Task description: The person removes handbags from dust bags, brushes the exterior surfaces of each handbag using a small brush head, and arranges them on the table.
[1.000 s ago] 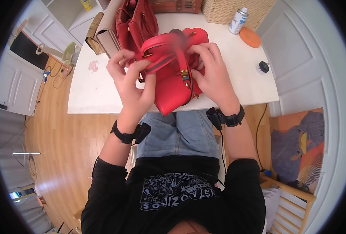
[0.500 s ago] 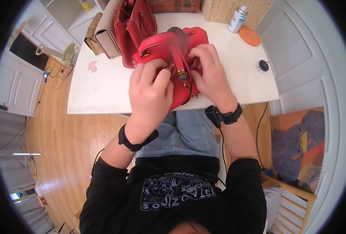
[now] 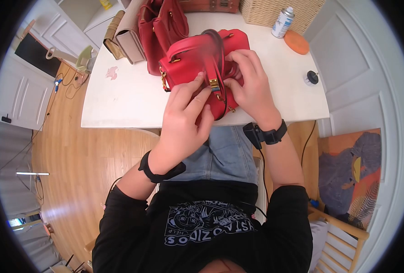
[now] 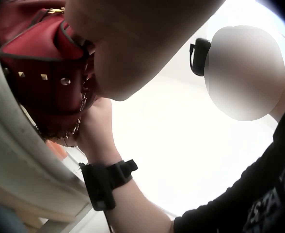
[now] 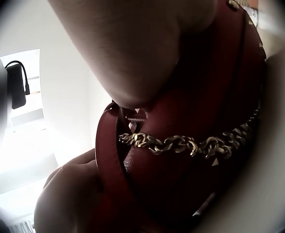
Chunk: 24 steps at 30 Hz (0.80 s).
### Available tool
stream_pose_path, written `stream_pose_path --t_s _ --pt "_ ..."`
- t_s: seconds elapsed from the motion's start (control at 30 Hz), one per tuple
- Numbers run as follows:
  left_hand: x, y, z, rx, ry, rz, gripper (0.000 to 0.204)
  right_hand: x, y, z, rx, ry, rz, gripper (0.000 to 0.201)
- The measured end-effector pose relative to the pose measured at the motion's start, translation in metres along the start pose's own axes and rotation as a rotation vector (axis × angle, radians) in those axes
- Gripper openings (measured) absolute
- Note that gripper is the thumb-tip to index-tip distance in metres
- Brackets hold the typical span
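Observation:
A red handbag point(image 3: 188, 68) with gold fittings sits near the table's front edge. Its loop handle arches over the top, and a red strap point(image 3: 213, 73) with a gold buckle crosses the middle. My left hand point(image 3: 186, 111) lies against the front, index and middle fingers stretched toward the strap, thumb apart and lower. On the other side, my right hand point(image 3: 254, 88) has its fingers and thumb bent around the bag's edge, pinching it. A gold chain point(image 5: 181, 144) runs along the bag in the right wrist view. Both wrist views hide most of the fingertips.
Behind the bag stand a darker red handbag point(image 3: 158, 34), a beige bag point(image 3: 131, 38) and a wicker basket point(image 3: 261, 12). A spray can point(image 3: 282, 23), an orange oval object point(image 3: 296, 43) and a small black-topped jar point(image 3: 311, 78) are at the right.
My left hand has come in from the bag's left side to its front middle, its fingers now reaching toward the strap. My right hand has stayed at the right edge.

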State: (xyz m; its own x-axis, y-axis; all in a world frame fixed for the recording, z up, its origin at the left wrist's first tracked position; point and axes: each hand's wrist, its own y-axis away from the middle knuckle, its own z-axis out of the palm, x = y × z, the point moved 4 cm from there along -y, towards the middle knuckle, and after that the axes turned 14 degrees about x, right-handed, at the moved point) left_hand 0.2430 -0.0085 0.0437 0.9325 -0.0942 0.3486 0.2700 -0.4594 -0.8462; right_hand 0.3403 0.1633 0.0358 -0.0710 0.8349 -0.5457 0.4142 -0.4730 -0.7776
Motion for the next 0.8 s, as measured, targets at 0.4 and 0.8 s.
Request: stream_pose_path --t_s 0.4,0.8 --pt "-0.004 0.006 -0.003 -0.195 0.343 -0.411 0.038 -0.004 -0.006 0.000 -0.049 0.041 -0.048 0.050" --pt "-0.017 0.002 -0.010 -0.382 0.741 -0.713 0.060 0.005 -0.002 -0.003 -0.041 -0.046 0.014 0.051"
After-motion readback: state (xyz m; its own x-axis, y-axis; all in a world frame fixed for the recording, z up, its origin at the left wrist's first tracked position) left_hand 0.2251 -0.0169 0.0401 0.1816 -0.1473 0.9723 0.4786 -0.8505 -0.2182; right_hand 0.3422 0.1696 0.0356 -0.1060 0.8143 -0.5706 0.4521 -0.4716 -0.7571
